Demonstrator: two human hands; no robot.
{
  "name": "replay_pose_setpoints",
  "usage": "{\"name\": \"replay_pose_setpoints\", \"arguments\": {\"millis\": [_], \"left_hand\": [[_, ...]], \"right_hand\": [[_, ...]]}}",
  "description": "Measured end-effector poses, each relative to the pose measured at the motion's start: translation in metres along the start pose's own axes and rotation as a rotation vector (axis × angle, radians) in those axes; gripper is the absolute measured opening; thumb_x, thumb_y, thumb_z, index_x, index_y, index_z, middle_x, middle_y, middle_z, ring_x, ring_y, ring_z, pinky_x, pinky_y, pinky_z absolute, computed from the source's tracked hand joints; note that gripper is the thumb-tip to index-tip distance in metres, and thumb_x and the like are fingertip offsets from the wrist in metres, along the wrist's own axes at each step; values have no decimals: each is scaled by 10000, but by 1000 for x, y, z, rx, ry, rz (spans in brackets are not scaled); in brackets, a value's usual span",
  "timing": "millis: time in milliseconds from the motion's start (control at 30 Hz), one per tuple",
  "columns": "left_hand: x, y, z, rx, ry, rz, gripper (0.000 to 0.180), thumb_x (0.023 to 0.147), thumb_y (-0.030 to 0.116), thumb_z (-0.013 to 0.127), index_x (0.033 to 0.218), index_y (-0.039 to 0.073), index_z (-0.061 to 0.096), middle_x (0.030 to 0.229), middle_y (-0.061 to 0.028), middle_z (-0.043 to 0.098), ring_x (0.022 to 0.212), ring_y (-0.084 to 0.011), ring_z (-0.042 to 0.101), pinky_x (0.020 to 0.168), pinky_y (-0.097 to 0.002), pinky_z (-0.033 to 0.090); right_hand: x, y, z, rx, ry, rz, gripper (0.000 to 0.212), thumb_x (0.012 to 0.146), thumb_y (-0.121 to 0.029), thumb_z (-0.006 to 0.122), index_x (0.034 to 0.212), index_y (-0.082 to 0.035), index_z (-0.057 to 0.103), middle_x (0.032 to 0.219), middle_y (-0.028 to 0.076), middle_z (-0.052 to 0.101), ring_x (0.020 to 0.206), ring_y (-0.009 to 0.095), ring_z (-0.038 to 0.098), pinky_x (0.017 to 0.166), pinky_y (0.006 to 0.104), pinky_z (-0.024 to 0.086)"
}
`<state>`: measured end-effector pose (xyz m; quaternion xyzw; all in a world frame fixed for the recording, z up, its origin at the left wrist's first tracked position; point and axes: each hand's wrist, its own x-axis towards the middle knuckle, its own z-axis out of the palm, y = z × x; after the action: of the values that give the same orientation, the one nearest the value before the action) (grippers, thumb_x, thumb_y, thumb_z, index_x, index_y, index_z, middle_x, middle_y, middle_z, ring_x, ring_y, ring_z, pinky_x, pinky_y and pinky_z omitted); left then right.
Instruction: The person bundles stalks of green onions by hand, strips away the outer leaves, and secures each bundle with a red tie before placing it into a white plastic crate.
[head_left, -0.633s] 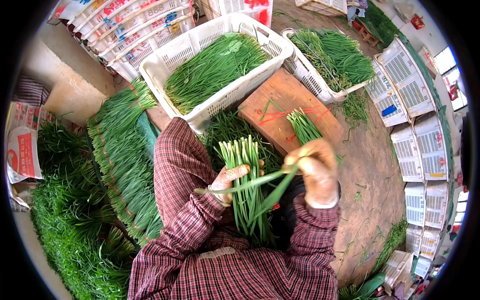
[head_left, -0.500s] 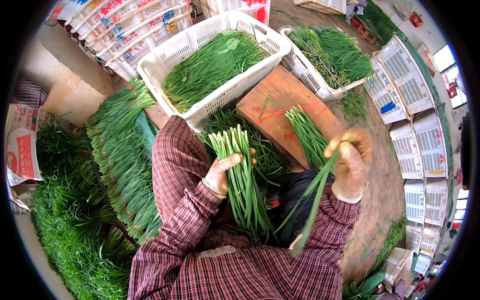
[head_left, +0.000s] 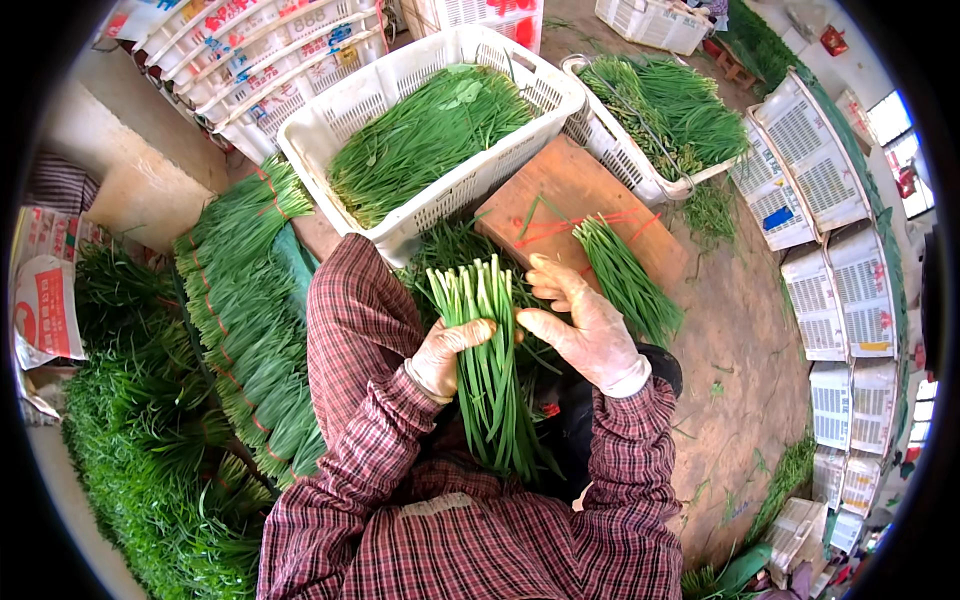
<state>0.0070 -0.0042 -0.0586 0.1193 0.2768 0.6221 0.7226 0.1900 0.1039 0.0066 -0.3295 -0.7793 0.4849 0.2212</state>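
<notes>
My left hand [head_left: 453,357], in a thin translucent glove, is closed round a bunch of garlic chives [head_left: 494,400]. Their pale cut ends point up and away; the green leaves hang down over my lap. Beside the pale ends, my right hand [head_left: 588,325], gloved too, has its fingers stretched out and apart, with nothing seen in it. Its thumb comes close to the bunch; whether it touches I cannot tell. A smaller bunch of chives [head_left: 630,280] lies over the edge of a wooden block [head_left: 570,190], near red ties [head_left: 560,228].
Beyond the block stand a white crate [head_left: 300,135] of chives and a second filled crate [head_left: 610,140]. At left lie tied chive bundles [head_left: 235,330] and a loose green heap [head_left: 150,480]. Stacked crates [head_left: 840,290] line the right side. Scraps litter the brown floor [head_left: 735,400].
My right hand has moved left to the bunch and opened. The few long leaves it held are no longer in it. My left hand keeps its hold, almost in place.
</notes>
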Motion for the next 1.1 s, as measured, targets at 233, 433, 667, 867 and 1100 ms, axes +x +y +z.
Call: {"name": "replay_pose_setpoints", "arguments": {"millis": [233, 433, 667, 867, 1100], "left_hand": [[-2, -9, 2, 176, -85, -87, 625, 782, 158, 810, 1326, 3, 544, 1155, -107, 678, 1059, -243, 654, 959, -383, 514], [-7, -11, 0, 91, -153, -225, 560, 819, 141, 789, 1305, 6, 546, 1146, -88, 680, 1039, -217, 657, 946, -375, 521], [-10, -24, -1, -91, -215, -272, 646, 858, 366, 722, 1329, -25, 518, 1222, -242, 641, 1064, -329, 668, 959, -457, 541], [-10, -30, -5, -245, -230, -359, 672, 848, 344, 703, 1352, -49, 498, 1248, -284, 617, 1092, -379, 651, 983, -492, 521], [-16, -27, -1, -454, -182, -368, 565, 873, 293, 671, 1313, -34, 536, 1242, -251, 629, 1076, -412, 643, 989, -554, 502]], "right_hand": [[37, -21, 20, 110, -246, -138, 722, 831, -319, 773, 1437, -61, 478, 1352, 130, 582, 1077, 209, 618, 945, 329, 503], [39, -15, 28, -9, -230, -171, 489, 878, -205, 710, 1337, -90, 591, 1144, 92, 683, 968, 188, 646, 890, 323, 523], [26, -4, 19, 132, -183, -167, 266, 945, -109, 598, 1196, -52, 666, 1096, 77, 694, 1029, 157, 647, 880, 309, 514], [22, 8, 19, 229, -224, -135, 232, 970, -83, 562, 1172, -18, 658, 1078, 72, 687, 978, 153, 657, 877, 309, 518], [18, 10, 19, 396, -231, -65, 229, 931, -94, 577, 1131, -34, 672, 1054, 66, 692, 978, 162, 643, 889, 308, 500]]}}
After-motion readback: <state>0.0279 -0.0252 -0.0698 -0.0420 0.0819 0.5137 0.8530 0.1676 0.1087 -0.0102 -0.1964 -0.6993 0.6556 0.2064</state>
